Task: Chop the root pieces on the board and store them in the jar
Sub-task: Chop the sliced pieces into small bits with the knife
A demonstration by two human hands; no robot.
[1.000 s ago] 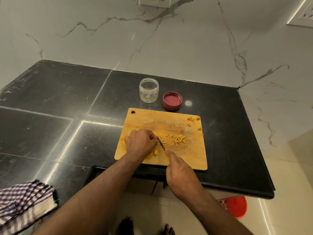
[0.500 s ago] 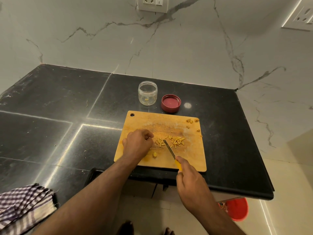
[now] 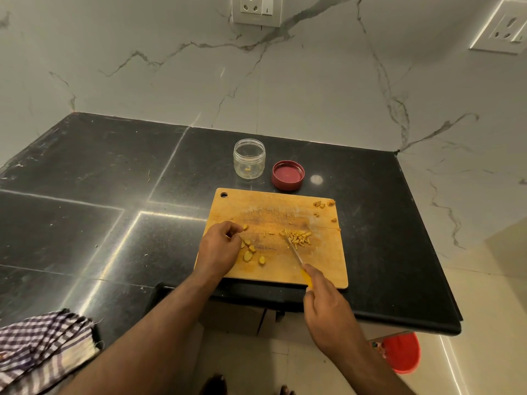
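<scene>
Nearest, right hand (image 3: 330, 315) clamped on one yellow-handled knife (image 3: 296, 256), tip among a pile of chopped slivers (image 3: 299, 238). Left hand (image 3: 218, 249) on one wooden board (image 3: 322, 269), fingertips pinching one root piece (image 3: 245, 227), four more chunks (image 3: 248, 255) just beside. Farther, one lidless jar (image 3: 249, 158), one red lid (image 3: 288, 175) beside.

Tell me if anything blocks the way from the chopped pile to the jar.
Nothing visible does. The chopped pile lies on the cutting board; the jar stands open beyond the board's far edge, its red lid set beside it, off the path.
</scene>
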